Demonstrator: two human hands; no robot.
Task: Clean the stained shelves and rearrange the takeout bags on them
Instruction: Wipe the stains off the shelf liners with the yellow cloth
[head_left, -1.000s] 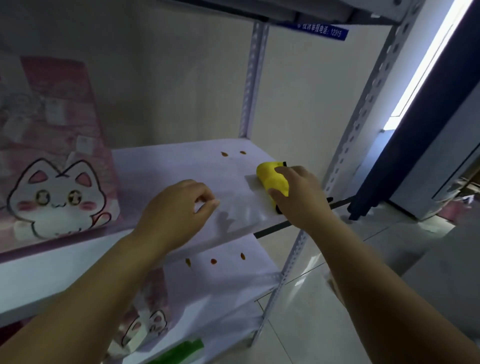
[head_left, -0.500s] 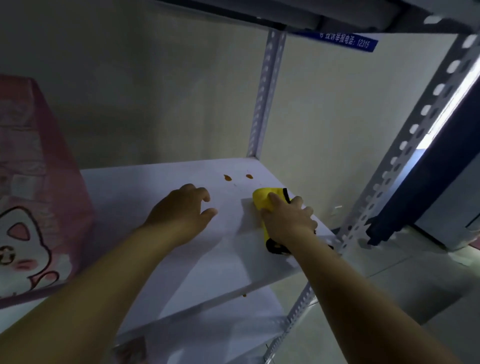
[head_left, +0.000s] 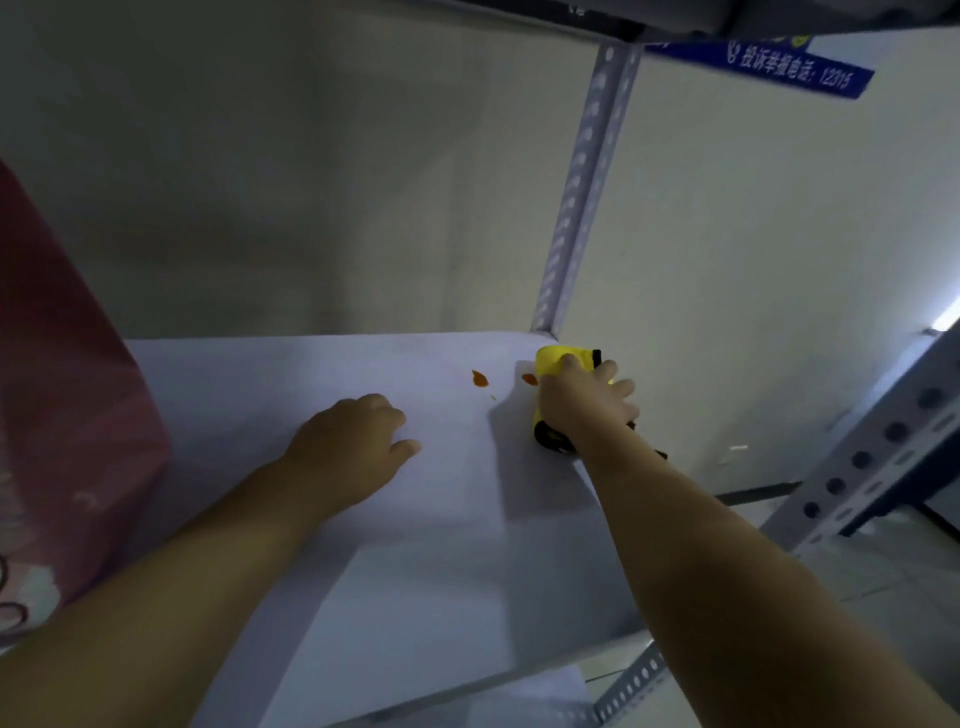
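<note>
Just 2 arms in shot, left forearm (head_left: 171, 587) and right forearm (head_left: 727, 571), bare all the way down to the bottom of the view. The left hand (head_left: 348, 447) and right hand (head_left: 582, 410) are bare too; finer detail is lost in blur.

What I count on and around my shelf.

Two bare hands of mine, the left hand (head_left: 348, 447) and the right hand (head_left: 582, 410); one soft yellow cleaning pad with a black edge (head_left: 556, 361); two orange-brown teardrop stains (head_left: 479, 379) (head_left: 529, 379), plus one tiny speck (head_left: 493, 398); one pink paper takeout bag (head_left: 67, 415); two flat white shelf boards, the upper board (head_left: 415, 545) and the lower board (head_left: 530, 696); two grey perforated metal uprights (head_left: 582, 197) (head_left: 872, 457); one blue sign with white lettering (head_left: 789, 67).
</note>
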